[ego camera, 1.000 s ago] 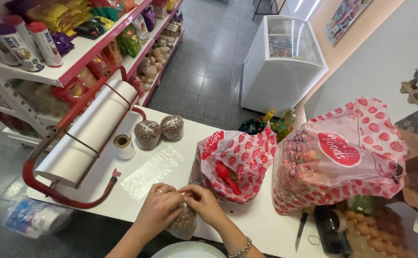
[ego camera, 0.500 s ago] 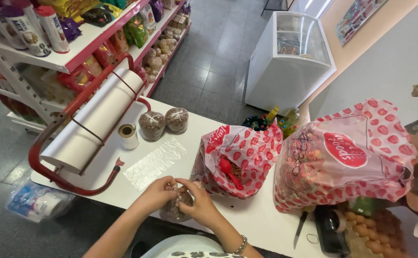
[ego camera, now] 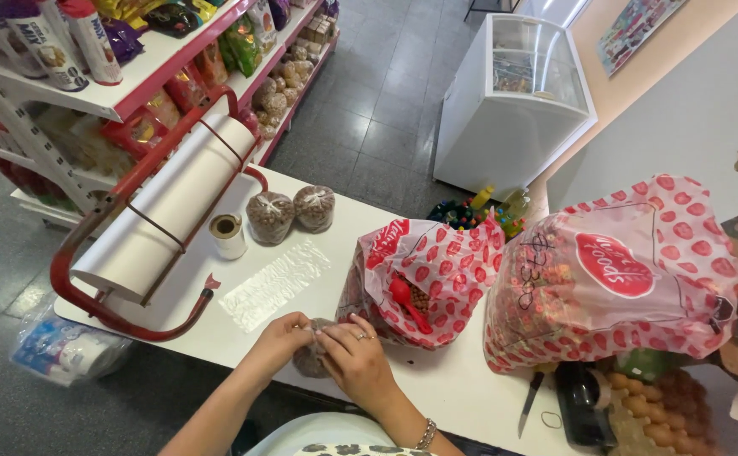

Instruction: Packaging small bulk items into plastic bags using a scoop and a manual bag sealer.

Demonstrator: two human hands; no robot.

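Both hands close around a small clear bag of brown pellets (ego camera: 308, 361) at the near edge of the white counter (ego camera: 335, 245). My left hand (ego camera: 283, 339) grips its top from the left, and my right hand (ego camera: 359, 358), with a ring and a bracelet, pinches the neck from the right. Just right of them stands an open red-spotted plastic sack (ego camera: 424, 279) with a red scoop (ego camera: 406, 301) inside. Two tied small bags (ego camera: 291, 213) sit further back. A flat stack of clear empty bags (ego camera: 274, 282) lies in front of my hands.
A red-framed paper roll dispenser (ego camera: 162, 221) and a tape roll (ego camera: 228, 235) stand at left. A large full spotted sack (ego camera: 614, 279) sits at right, with a knife (ego camera: 530, 402) and eggs (ego camera: 656, 414) below it. Shelves of goods (ego camera: 107, 76) and a white chest freezer (ego camera: 512, 101) lie beyond.
My hands have kept working the neck of the small bag at the counter's near edge. The view has shifted slightly; nothing else on the counter has moved.
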